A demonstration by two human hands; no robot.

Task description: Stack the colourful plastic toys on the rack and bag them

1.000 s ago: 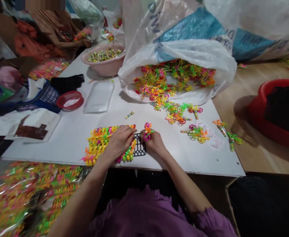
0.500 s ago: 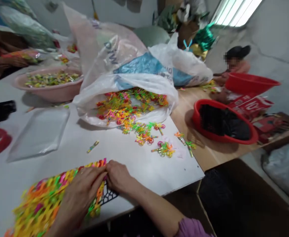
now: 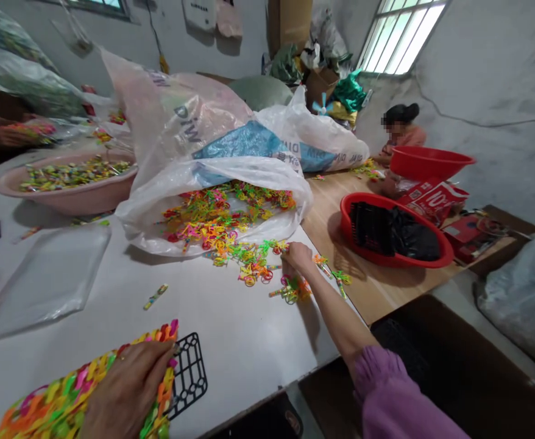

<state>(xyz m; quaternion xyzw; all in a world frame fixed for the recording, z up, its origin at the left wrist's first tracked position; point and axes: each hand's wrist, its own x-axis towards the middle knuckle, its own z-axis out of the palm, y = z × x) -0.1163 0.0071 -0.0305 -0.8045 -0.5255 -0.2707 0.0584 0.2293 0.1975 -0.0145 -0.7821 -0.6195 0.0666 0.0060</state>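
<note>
My left hand (image 3: 128, 381) lies over a dense row of bright plastic toys (image 3: 66, 396) set on a black plastic grid rack (image 3: 189, 372). Its fingers are pressed together at the row's right end, where bare grid shows. My right hand (image 3: 298, 259) reaches out to the loose pile of small plastic toys (image 3: 253, 262), which have little wheels and thin patterned tubes. Its fingertips pinch at the pile's right edge, on what looks like one toy, partly hidden. A large white sack (image 3: 212, 164) lies with its mouth open behind the pile, more toys inside.
A pink basin (image 3: 66, 198) of small wrapped pieces stands at left, near clear plastic bags (image 3: 48, 274). One patterned tube (image 3: 156, 297) lies alone. A red basin (image 3: 398, 256) holding black racks is at right. Another person (image 3: 407, 131) sits beyond; someone's hands show far left.
My right hand has left the rack's end and moved forward and right to the toy pile. My left hand stays on the row. The view has shifted slightly.
</note>
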